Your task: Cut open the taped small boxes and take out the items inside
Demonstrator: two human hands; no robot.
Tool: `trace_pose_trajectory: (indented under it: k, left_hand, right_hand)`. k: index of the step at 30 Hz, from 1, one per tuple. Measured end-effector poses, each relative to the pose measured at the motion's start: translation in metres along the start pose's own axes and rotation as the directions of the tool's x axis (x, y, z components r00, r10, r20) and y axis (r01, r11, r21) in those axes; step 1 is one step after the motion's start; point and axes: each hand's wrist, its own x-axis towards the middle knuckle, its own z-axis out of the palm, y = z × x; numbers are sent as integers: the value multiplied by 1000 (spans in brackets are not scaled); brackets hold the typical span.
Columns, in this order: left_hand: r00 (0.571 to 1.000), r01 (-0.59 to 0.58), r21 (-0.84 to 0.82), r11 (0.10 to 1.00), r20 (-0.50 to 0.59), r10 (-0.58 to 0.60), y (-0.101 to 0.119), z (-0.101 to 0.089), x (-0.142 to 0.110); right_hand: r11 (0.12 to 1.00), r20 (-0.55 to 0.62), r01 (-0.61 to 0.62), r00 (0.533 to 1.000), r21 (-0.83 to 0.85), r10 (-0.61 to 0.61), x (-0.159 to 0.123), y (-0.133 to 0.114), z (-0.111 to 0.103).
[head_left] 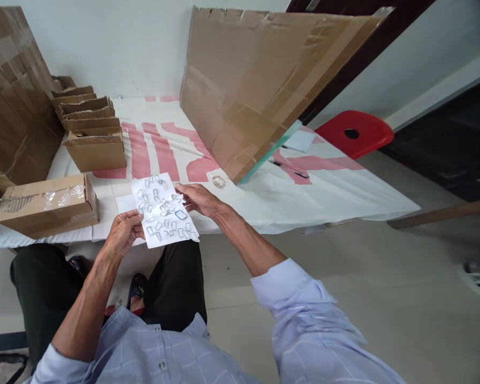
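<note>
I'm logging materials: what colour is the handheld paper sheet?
White paper sheet, best seen in the head view.

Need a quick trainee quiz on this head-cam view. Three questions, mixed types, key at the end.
1. True or false: the bare left hand holds the white rectangular paper sheet.
2. One small rounded loop on the sheet differs in colour from the greyish ones around it. It is:
A) red
B) blue
C) yellow
3. Which is nearer the left hand: the long brown cardboard box or the red plastic seat with a round dark hole?

Key: 1. True. 2. B. 3. The long brown cardboard box.
</note>
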Motion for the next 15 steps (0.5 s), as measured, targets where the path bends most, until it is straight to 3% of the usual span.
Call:
trace_pose_trajectory:
  k: [5,15]
  left_hand:
    - [999,-27,31,999,-18,27,7,-3,-9]
    - [997,20,-2,1000,-69,-20,15,-4,-26]
  right_hand:
    - [1000,77,-10,997,22,8,-10,-6,3]
    - [996,188,82,979,-29,-75,-26,-11,25]
